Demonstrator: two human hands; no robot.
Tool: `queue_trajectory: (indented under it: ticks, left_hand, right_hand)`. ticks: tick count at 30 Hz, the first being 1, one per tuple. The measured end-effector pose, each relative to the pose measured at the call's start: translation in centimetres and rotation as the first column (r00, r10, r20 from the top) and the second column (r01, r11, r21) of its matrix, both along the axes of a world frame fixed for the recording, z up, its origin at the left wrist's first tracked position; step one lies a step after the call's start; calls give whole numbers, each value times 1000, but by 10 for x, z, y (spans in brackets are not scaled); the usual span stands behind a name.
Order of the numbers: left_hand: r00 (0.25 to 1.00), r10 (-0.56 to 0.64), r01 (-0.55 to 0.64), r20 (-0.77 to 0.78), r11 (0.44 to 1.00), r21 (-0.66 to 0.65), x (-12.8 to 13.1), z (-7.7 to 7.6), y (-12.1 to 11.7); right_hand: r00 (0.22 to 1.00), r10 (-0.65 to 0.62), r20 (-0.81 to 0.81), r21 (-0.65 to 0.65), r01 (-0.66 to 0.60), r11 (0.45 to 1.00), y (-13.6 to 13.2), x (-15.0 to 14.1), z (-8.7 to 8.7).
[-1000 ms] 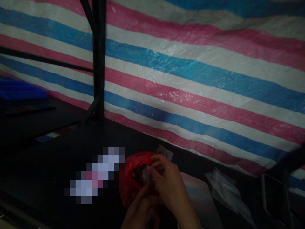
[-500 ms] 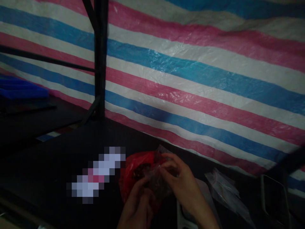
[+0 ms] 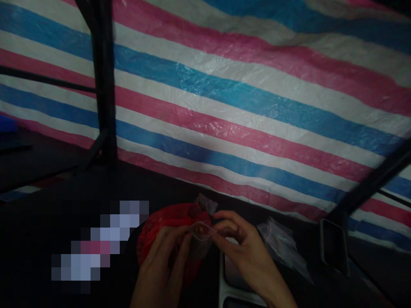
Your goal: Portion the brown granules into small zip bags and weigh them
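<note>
A small clear zip bag [image 3: 201, 246] hangs between my two hands, its mouth spread into an oval. My left hand [image 3: 163, 261] pinches the left side of the mouth, while my right hand [image 3: 239, 244] pinches the right side. Something small and yellowish shows dimly inside the mouth; I cannot make out what it is. Behind my hands lies a red plastic bag [image 3: 170, 214], partly covered by them. Another small clear bag [image 3: 207, 204] with dark contents rests at the red bag's far edge, close to my right fingertips.
Several clear zip bags [image 3: 282, 244] lie right of my right hand. Beyond them a dark, pale-rimmed device [image 3: 334, 248] stands tilted. A grey-white tray [image 3: 224, 295] sits under my right wrist. A blurred-out strip lies left on the black table [image 3: 141, 184]. A black post [image 3: 105, 98] rises before the striped sheet [image 3: 224, 115].
The zip bag's mouth has opened into an oval; before, it was bunched between my fingers. My hands have moved slightly apart, and the view has swung to the right.
</note>
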State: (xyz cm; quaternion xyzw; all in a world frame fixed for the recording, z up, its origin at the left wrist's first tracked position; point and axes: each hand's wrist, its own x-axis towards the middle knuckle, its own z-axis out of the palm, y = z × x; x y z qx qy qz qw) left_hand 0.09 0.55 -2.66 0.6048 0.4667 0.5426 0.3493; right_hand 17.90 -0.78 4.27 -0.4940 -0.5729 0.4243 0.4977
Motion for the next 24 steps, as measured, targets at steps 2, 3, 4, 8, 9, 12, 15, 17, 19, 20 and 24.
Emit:
queue_trajectory:
  ticks: [2, 3, 4, 8, 9, 12, 15, 17, 19, 20, 24]
  left_hand:
    - [1000, -2, 3, -30, 999, 37, 3, 0, 0]
    - [999, 11, -9, -35, 998, 58, 5, 0, -1]
    - [999, 29, -26, -34, 997, 76, 7, 1, -1]
    - [994, 99, -103, 39, 987, 122, 17, 8, -3]
    - [992, 109, -116, 68, 988, 104, 19, 9, -3]
    - [978, 128, -130, 163, 992, 1, 25, 12, -1]
    - [966, 116, -101, 231, 992, -78, 28, 14, 1]
    - [963, 119, -92, 240, 988, -121, 31, 16, 1]
    - [961, 137, -101, 238, 983, -156, 34, 18, 0]
    - [960, 143, -105, 241, 981, -164, 36, 19, 0]
    - [953, 134, -88, 271, 981, -174, 43, 20, -2]
  right_hand:
    - [999, -27, 20, 8, 27, 1000, -2, 6, -1]
    - [999, -30, 39, 3, 30, 1000, -3, 8, -1]
    - [998, -32, 58, -3, 32, 999, -4, 10, -1]
    - [994, -60, 88, 31, 57, 998, -7, 14, 0]
    - [994, -65, 87, 39, 62, 997, -7, 14, 0]
    - [993, -86, 87, 43, 82, 996, -6, 11, 1]
    - [986, -128, 105, 82, 120, 989, -5, 5, 0]
    - [982, -158, 103, 120, 146, 982, -4, 0, -2]
    - [978, -200, 61, 149, 189, 971, -4, -4, -5]
    - [977, -209, 43, 149, 201, 968, -4, -5, -7]
    - [985, -152, 80, 78, 146, 986, -5, -4, -11]
